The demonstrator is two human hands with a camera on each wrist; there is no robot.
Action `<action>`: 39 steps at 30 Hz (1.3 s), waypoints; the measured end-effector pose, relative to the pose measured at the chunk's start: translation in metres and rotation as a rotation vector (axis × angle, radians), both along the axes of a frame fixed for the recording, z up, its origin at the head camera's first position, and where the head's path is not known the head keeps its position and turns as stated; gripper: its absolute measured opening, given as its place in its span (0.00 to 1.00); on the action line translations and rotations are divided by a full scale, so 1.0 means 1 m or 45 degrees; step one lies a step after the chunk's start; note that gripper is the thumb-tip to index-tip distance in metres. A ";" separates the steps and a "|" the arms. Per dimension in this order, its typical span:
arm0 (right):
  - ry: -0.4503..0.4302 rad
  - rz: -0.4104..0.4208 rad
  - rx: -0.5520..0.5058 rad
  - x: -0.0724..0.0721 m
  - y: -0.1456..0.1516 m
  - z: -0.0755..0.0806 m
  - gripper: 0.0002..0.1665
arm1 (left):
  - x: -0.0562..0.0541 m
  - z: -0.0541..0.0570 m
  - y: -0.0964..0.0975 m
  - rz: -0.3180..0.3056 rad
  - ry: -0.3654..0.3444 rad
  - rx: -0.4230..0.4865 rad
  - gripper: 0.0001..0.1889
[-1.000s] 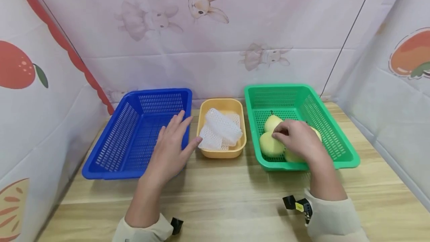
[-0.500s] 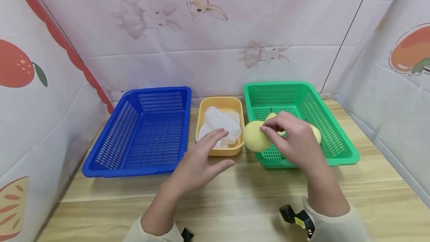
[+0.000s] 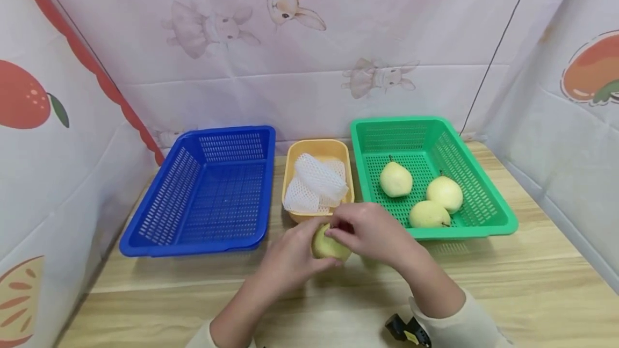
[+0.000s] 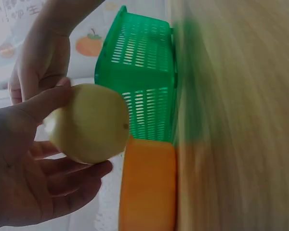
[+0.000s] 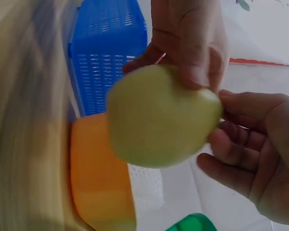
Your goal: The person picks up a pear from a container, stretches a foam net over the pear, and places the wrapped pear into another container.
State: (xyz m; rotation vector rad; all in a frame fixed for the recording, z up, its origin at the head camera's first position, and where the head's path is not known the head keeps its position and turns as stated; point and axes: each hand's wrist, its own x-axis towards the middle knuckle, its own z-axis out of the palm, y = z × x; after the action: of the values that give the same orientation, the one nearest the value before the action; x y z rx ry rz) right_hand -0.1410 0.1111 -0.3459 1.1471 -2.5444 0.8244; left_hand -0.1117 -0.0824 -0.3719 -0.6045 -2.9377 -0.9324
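Note:
A pale yellow-green pear [image 3: 329, 247] is held above the table, in front of the yellow bin [image 3: 349, 209]. My left hand [image 3: 289, 258] grips it from the left, thumb on one side and fingers on the other, as the left wrist view also shows. My right hand [image 3: 376, 232] has its thumb and fingertips pinched at the pear's stem end; the stem itself is hidden. In the right wrist view the pear [image 5: 159, 118] sits between both hands. The green basket [image 3: 500, 230] holds three more pears, one of them a pear [image 3: 396, 179] standing stem up.
White foam net sleeves [image 3: 319, 179] lie in the yellow bin. On the left stands a blue basket [image 3: 193, 250] with nothing seen inside. A printed cloth wall [image 3: 309, 101] closes off the back of the wooden table [image 3: 338, 316].
My right hand has lifted the pear out of the green basket and carried it left. My left hand has moved right from beside the blue basket and taken hold of the pear.

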 end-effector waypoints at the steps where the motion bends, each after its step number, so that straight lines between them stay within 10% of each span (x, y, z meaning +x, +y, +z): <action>1: -0.047 0.010 0.035 0.000 -0.001 -0.002 0.08 | -0.001 -0.002 -0.001 -0.014 -0.049 0.004 0.37; 9: -0.273 0.065 0.282 0.000 -0.011 -0.012 0.12 | -0.009 -0.017 -0.010 -0.157 -0.327 -0.036 0.31; 39: -0.534 0.090 0.304 -0.007 -0.005 -0.013 0.10 | -0.008 -0.009 -0.019 -0.231 -0.251 -0.166 0.33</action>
State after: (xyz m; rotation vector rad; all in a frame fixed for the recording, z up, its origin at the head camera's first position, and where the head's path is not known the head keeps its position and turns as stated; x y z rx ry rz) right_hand -0.1477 0.1065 -0.3586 1.2495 -3.0288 0.8746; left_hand -0.1196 -0.1011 -0.3811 -0.8434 -3.1827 -0.8646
